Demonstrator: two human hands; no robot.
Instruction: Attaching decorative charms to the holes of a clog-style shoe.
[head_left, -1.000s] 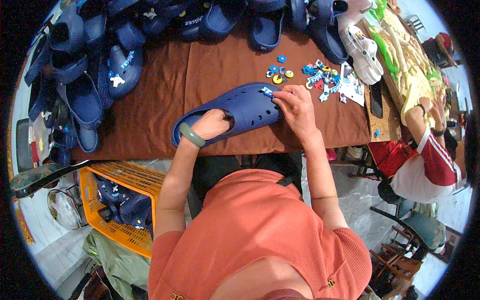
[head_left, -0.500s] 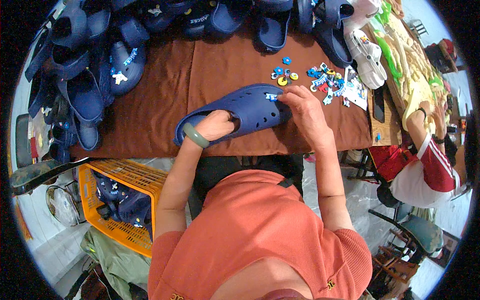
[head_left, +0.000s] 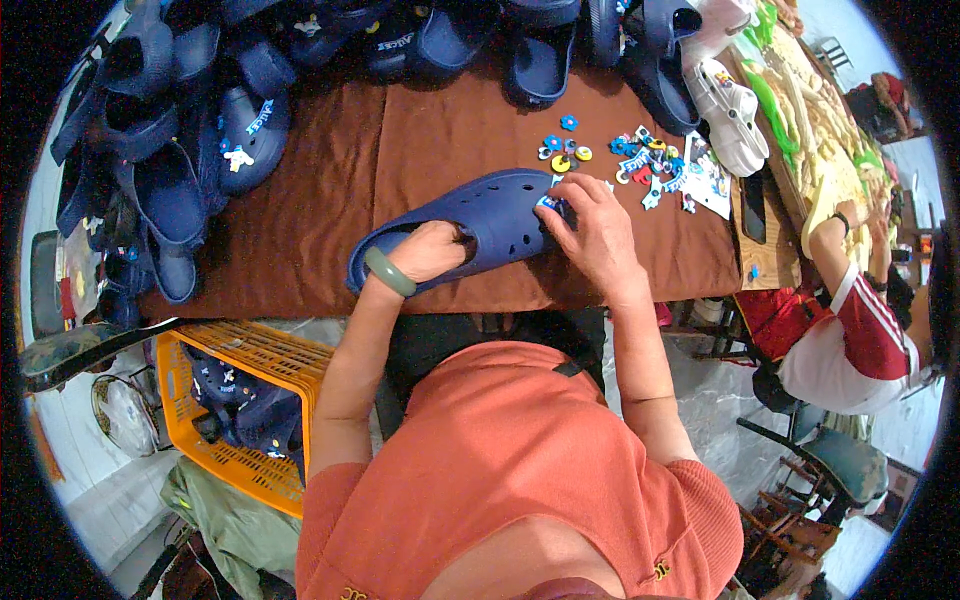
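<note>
A navy clog point(head_left: 490, 215) with holes in its upper lies across the brown cloth, toe to the right. My left hand point(head_left: 425, 252) reaches into its opening and holds it from within; those fingertips are hidden. At the toe, my right hand point(head_left: 595, 230) has thumb and fingers closed on a small blue-and-white shoe charm point(head_left: 548, 201), which touches the upper. Fingers partly cover the charm. Beyond the toe are a few loose yellow, black and blue charms point(head_left: 565, 160) and a larger pile of mixed charms point(head_left: 660, 165).
Navy clogs point(head_left: 170, 200) line the left and far table sides, some decorated. White clogs point(head_left: 730, 115) and a phone point(head_left: 754, 210) are at right. An orange crate point(head_left: 240, 345) holding more clogs stands below left. Another person's arm point(head_left: 832, 240) shows at far right.
My right hand has shifted slightly left and lower over the toe, its thumb now pressed against the charm. My left hand stays inside the clog.
</note>
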